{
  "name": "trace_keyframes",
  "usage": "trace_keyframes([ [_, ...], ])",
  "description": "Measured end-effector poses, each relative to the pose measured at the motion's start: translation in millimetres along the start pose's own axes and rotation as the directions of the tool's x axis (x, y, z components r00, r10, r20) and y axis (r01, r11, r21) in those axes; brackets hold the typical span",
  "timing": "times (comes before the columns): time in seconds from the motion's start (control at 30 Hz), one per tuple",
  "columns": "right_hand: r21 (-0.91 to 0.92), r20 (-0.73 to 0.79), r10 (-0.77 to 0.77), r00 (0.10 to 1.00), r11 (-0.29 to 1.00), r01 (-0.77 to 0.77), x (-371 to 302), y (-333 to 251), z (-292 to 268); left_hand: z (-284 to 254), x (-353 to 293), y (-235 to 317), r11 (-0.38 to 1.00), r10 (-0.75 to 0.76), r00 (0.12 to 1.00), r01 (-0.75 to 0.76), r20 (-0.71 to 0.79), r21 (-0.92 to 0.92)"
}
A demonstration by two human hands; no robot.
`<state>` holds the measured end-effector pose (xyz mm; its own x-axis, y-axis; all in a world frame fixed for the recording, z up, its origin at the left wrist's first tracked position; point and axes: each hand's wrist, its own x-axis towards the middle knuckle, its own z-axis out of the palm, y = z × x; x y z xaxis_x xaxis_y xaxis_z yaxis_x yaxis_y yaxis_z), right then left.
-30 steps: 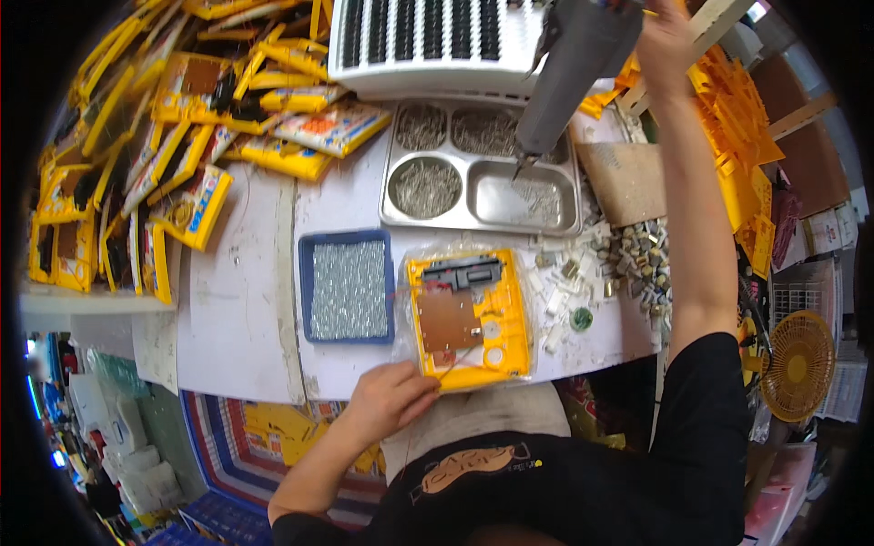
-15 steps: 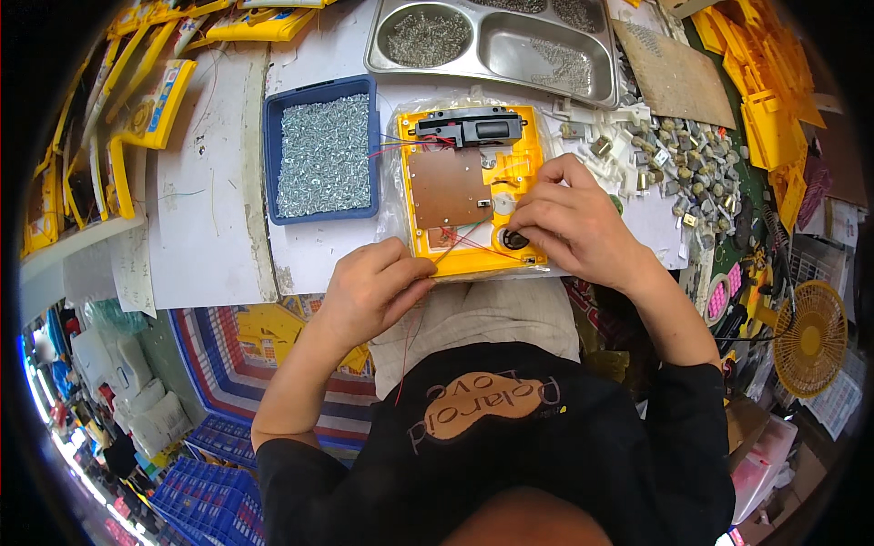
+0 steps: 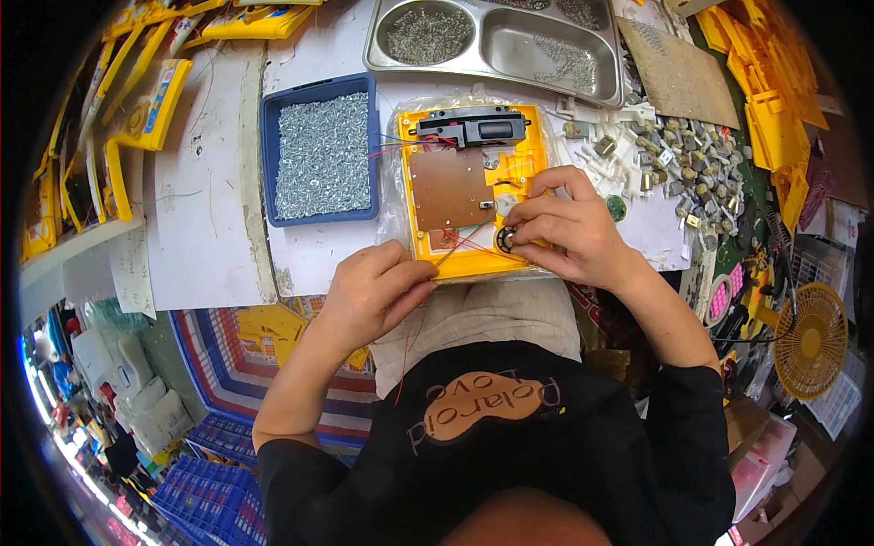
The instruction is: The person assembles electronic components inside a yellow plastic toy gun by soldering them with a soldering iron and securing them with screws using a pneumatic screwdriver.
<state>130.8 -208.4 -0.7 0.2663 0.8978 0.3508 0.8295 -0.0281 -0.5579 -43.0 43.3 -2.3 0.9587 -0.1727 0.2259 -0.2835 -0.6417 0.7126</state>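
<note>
In front of me lies an opened yellow plastic casing on a clear plastic bag, its inside facing up. It holds a brown circuit board and a black oblong module along its far edge. My left hand is closed at the near left corner, pinching the rim, with thin red and green wires running to its fingertips. The fingers of my right hand close on a small black round part with a ringed face, at the casing's near right. Their tips partly hide it.
A blue tray of small screws stands left of the casing. Beyond is a steel compartment tray with small metal parts. Several small motors and white plastic pieces are heaped at right. Yellow shells are stacked at far left.
My right hand has shifted slightly at the black round part, whose ringed face shows more now. The left hand stays at the casing's corner.
</note>
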Motion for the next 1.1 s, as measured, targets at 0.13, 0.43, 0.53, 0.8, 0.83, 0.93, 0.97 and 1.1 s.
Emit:
trace_keyframes([
  [0.13,0.072,-0.078,0.013,0.997,0.997,-0.008,0,1,-2,-3,2,2,1.0,0.013,0.999,-0.013,0.035,0.021],
  [0.43,-0.452,-0.181,0.478,0.859,0.735,-0.504,-34,17,-67,-33,29,18,0.993,-0.101,0.967,0.082,0.236,0.088],
  [0.53,-0.53,-0.166,0.497,0.852,0.683,-0.502,-34,26,-57,-69,87,13,0.998,-0.04,0.933,0.052,0.358,-0.023],
  [0.8,-0.421,-0.049,0.515,0.856,0.766,-0.485,-19,26,-83,3,263,-43,0.934,-0.093,0.964,-0.002,0.249,0.359],
  [0.83,-0.354,-0.035,0.522,0.852,0.791,-0.499,-18,23,-91,13,273,-46,0.923,-0.158,0.944,0.037,0.291,0.382],
  [0.93,-0.315,-0.058,0.508,0.86,0.808,-0.498,-18,26,-105,23,287,-47,0.914,-0.228,0.897,0.063,0.379,0.401],
  [0.97,-0.297,-0.042,0.539,0.841,0.798,-0.525,-18,30,-108,24,290,-45,0.911,-0.229,0.889,0.052,0.398,0.408],
  [1.1,-0.197,-0.194,0.498,0.845,0.824,-0.531,-8,36,-110,22,283,-49,0.815,-0.101,0.952,-0.087,0.288,0.573],
])
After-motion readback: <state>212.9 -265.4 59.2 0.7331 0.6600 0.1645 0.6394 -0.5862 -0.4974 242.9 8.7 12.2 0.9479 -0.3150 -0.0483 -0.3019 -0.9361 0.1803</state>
